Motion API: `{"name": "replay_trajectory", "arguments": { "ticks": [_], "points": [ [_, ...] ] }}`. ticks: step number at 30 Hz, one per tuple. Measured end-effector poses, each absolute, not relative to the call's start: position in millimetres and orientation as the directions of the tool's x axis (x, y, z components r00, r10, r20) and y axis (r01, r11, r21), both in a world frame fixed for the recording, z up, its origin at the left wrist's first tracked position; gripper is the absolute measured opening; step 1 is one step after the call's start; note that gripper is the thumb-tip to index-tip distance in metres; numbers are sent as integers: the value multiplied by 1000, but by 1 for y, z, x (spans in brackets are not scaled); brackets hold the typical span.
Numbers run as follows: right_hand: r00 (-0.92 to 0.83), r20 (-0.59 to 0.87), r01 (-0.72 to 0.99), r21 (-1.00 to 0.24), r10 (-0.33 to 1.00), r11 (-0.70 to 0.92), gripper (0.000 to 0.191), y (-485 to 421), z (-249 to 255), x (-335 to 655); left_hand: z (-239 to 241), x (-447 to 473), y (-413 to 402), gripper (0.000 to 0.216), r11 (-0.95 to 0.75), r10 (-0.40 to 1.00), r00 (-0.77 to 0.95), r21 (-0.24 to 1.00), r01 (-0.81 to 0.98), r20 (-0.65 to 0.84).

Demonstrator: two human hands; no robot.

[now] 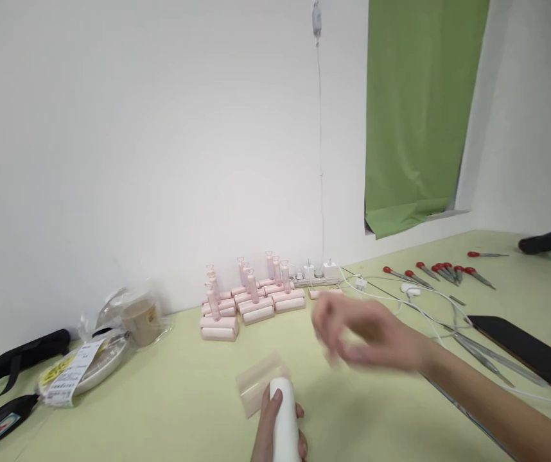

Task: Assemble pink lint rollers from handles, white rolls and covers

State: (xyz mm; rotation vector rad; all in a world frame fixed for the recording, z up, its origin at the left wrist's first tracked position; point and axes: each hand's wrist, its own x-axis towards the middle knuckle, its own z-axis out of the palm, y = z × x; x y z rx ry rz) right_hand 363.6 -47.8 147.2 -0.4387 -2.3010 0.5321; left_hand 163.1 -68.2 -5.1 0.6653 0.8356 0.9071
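Near the bottom of the head view, my left hand (266, 423) is closed around a smooth white cylinder (285, 420), thumb lying along its upper side. Just beyond the cylinder's far end is a translucent pinkish curved piece (256, 385); whether it is joined to the cylinder I cannot tell. Above the table to the right, my right hand (367, 327) is smeared by motion, with its fingers bent and nothing visible in them. Past both hands, several pink rollers with clear pink upright handles (256, 301) stand in rows by the wall.
A power strip with chargers (316, 281) and white cables lies behind the right hand. Several red-capped screwdrivers (442, 271), tweezers (482, 356) and a black phone (526, 350) are on the right. Left are a bagged cup (141, 321), a wrapped labelled food container (87, 369) and black straps (29, 356).
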Motion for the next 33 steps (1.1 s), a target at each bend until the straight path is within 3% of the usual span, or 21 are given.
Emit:
{"name": "replay_trajectory", "arguments": {
  "ticks": [1, 3, 7, 12, 16, 20, 24, 26, 27, 29, 33],
  "points": [
    [-610, 518, 374, -480, 600, 794, 18, -34, 149, 363, -4, 162, -68, 50, 483, 865, 363, 774, -409, -348],
    [-327, 332, 836, -334, 885, 435, 17, 11, 138, 368, 0, 160, -68, 48, 533, 835, 400, 740, -411, -379],
    [-127, 202, 959, -224, 971, 172, 22, 97, 93, 391, 11, 154, -67, 50, 566, 805, 469, 708, -423, -364],
    [-50, 120, 981, -179, 992, 71, 27, 128, 59, 407, 19, 150, -65, 53, 541, 821, 465, 707, -454, -330],
    [-109, 133, 971, -200, 985, 134, 27, 133, 55, 411, 19, 148, -62, 53, 530, 830, 457, 706, -469, -319],
    [-170, 255, 927, -286, 952, 242, 24, 125, 69, 417, 20, 147, -61, 49, 506, 851, 416, 708, -492, -320],
    [-149, 412, 846, -417, 899, 331, 31, 89, 79, 405, 32, 149, -66, 41, 304, 952, 190, 717, -627, -238],
    [-133, 414, 786, -510, 901, 350, 40, 56, 75, 384, 38, 150, -69, 43, 149, 982, 8, 740, -656, -190],
    [-137, 385, 740, -573, 913, 353, 45, 36, 71, 370, 41, 150, -70, 45, 82, 983, -75, 759, -646, -169],
    [-156, 232, 438, -855, 960, 278, 48, -7, 61, 338, 42, 151, -72, 47, 6, 969, -191, 786, -618, -158],
    [-189, 110, 148, -979, 976, 139, 45, -75, 47, 274, 37, 153, -76, 46, 2, 967, -201, 798, -603, -154]
  ]
}}
